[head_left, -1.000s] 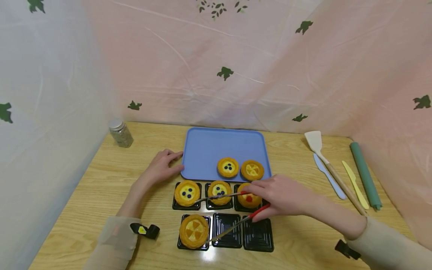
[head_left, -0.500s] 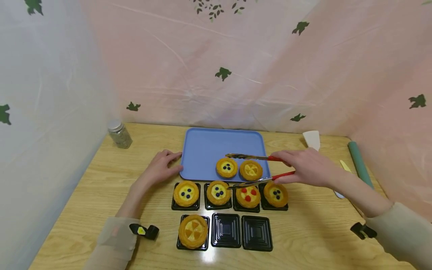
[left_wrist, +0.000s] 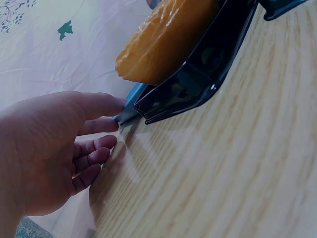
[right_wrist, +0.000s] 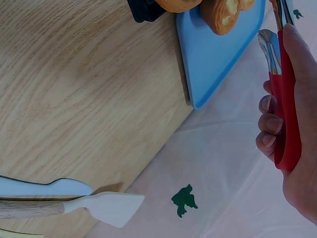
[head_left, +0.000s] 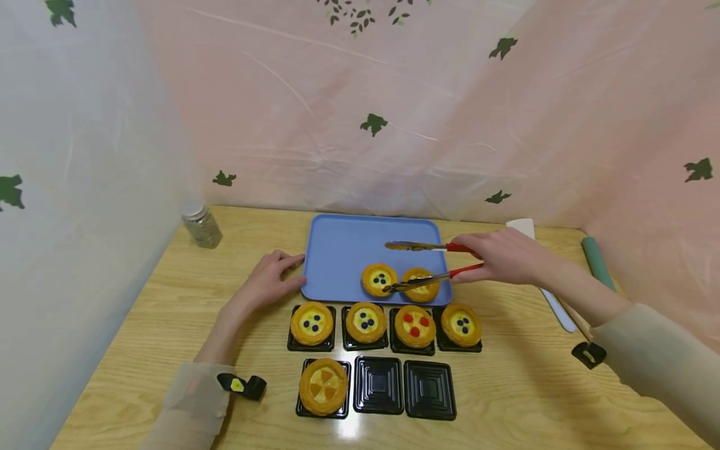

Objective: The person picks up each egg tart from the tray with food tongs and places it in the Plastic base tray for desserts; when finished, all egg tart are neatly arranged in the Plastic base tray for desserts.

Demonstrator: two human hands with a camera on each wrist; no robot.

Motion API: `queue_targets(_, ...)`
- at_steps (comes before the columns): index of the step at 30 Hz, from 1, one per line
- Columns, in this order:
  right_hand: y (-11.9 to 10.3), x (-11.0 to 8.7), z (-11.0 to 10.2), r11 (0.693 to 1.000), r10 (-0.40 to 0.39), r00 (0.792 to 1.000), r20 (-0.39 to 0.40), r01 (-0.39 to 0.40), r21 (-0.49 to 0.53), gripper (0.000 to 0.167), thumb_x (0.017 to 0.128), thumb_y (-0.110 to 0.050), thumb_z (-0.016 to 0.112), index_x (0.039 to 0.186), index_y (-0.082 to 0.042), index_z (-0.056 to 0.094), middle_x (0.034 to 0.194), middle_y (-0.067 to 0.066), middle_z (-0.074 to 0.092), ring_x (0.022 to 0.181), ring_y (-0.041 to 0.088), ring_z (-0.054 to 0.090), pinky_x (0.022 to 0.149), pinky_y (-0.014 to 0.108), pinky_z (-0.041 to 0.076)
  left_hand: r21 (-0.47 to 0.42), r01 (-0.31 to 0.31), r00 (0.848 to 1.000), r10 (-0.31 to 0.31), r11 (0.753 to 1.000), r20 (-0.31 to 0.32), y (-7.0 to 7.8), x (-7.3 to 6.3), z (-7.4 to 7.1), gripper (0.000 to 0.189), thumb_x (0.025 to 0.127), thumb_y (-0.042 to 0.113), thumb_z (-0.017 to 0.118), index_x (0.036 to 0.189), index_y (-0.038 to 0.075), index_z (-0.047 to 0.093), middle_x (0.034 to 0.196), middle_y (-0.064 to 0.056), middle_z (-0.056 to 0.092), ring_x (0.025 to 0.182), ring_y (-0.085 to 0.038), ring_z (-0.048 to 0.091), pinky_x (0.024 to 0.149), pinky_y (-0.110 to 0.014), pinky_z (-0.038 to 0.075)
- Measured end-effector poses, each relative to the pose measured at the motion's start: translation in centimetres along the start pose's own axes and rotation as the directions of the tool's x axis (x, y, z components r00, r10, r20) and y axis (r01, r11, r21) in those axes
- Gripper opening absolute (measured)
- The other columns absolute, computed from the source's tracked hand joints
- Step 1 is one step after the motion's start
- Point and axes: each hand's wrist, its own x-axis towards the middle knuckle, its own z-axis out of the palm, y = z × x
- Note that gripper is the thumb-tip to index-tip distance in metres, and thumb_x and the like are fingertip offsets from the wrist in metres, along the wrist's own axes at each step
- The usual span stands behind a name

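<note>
My right hand (head_left: 497,255) grips tongs (head_left: 430,278) by their red handles; their arms stand spread over the right of the blue tray (head_left: 349,240), with nothing between the tips. On that tray are a tart with blueberry-like dots (head_left: 379,279) and an orange-topped tart (head_left: 413,292), partly hidden by the lower tongs arm. My left hand (head_left: 272,278) touches the tray's left rim with thumb and fingertips. In front, a row of black square trays (head_left: 290,344) carries several tarts, one with red toppings (head_left: 415,326). Nearer me, another orange-topped tart (head_left: 323,386) sits in its black tray.
Two black trays (head_left: 378,384) in the near row hold nothing. A glass jar (head_left: 201,225) with a silvery lid stands back left. To the right lie a white spatula (right_wrist: 111,207), a light blue knife (head_left: 559,310) and a green roll (head_left: 597,261). Fabric walls surround the table.
My right hand has moved the tongs from over the black trays up and back to the blue tray, uncovering the fourth tart of the row. My left hand has stayed put.
</note>
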Motion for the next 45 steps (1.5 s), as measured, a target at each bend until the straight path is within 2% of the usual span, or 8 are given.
queue_targets(8, -0.6, 1.1, 0.1, 1.0, -0.021, 0.999, 0.047, 0.021, -0.009, 0.057, 0.083, -0.062, 0.076, 0.12, -0.02, 0.07, 0.109, -0.007, 0.078, 0.046, 0.006, 0.035, 0.046, 0.025, 0.029, -0.006, 0.007, 1.0, -0.007, 1.0, 0.002, 0.2, 0.1, 0.0, 0.058, 0.097, 0.033, 0.068, 0.148, 0.009, 0.056, 0.12, -0.016, 0.059, 0.108, -0.03, 0.051, 0.093, -0.043, 0.039)
queue_targets(14, -1.0, 1.4, 0.3, 0.997, -0.047, 0.998, 0.036, 0.049, -0.056, 0.053, 0.083, -0.062, 0.076, 0.114, -0.019, 0.07, 0.092, -0.006, 0.075, 0.045, 0.008, 0.035, 0.045, 0.025, 0.029, 0.009, -0.006, 1.0, 0.006, 1.0, -0.007, 0.0, 0.2, 0.0, 0.057, 0.097, 0.032, 0.068, 0.148, 0.007, 0.056, 0.117, -0.016, 0.059, 0.105, -0.03, 0.05, 0.09, -0.042, 0.039)
queue_targets(23, -1.1, 1.6, 0.7, 0.991, -0.092, 0.996, 0.02, 0.094, -0.094, 0.049, 0.082, -0.063, 0.075, 0.105, -0.02, 0.068, 0.081, -0.009, 0.069, 0.046, 0.007, 0.033, 0.047, 0.023, 0.026, 0.009, -0.006, 1.0, 0.006, 1.0, -0.005, 0.1, 0.2, 0.1, 0.058, 0.097, 0.033, 0.068, 0.148, 0.007, 0.056, 0.117, -0.016, 0.059, 0.105, -0.03, 0.05, 0.089, -0.042, 0.038)
queue_targets(45, -1.3, 2.0, 1.0, 0.983, -0.143, 0.99, -0.007, 0.141, -0.115, 0.048, 0.082, -0.063, 0.076, 0.101, -0.02, 0.068, 0.081, -0.007, 0.071, 0.049, 0.005, 0.038, 0.048, 0.022, 0.031, 0.003, 0.014, 1.0, -0.014, 1.0, 0.005, 0.1, 0.1, 0.0, 0.059, 0.097, 0.034, 0.068, 0.148, 0.008, 0.056, 0.119, -0.016, 0.059, 0.108, -0.03, 0.049, 0.091, -0.042, 0.038)
